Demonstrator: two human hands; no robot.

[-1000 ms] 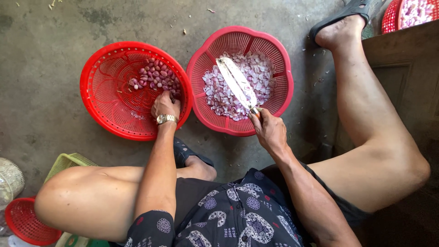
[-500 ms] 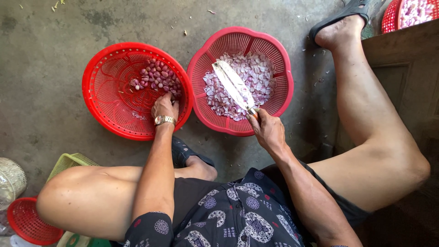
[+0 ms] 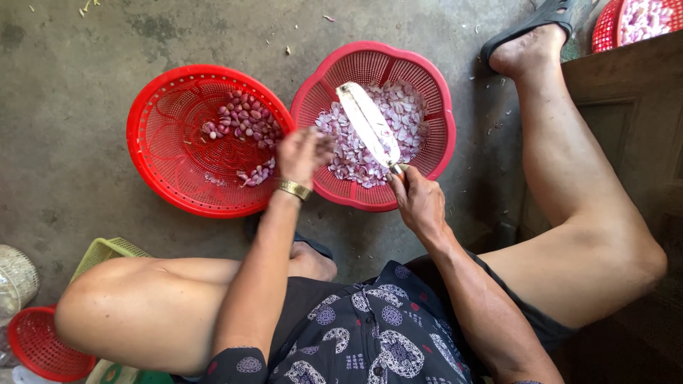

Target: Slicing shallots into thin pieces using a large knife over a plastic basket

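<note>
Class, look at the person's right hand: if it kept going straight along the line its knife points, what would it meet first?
Probably the peeled shallot pieces in the pink basket; the right hand aims the knife across them, though its height is unclear.

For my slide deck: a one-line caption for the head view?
Seated person's right hand holds a knife over a basket of shallot pieces; left hand between baskets.
</note>
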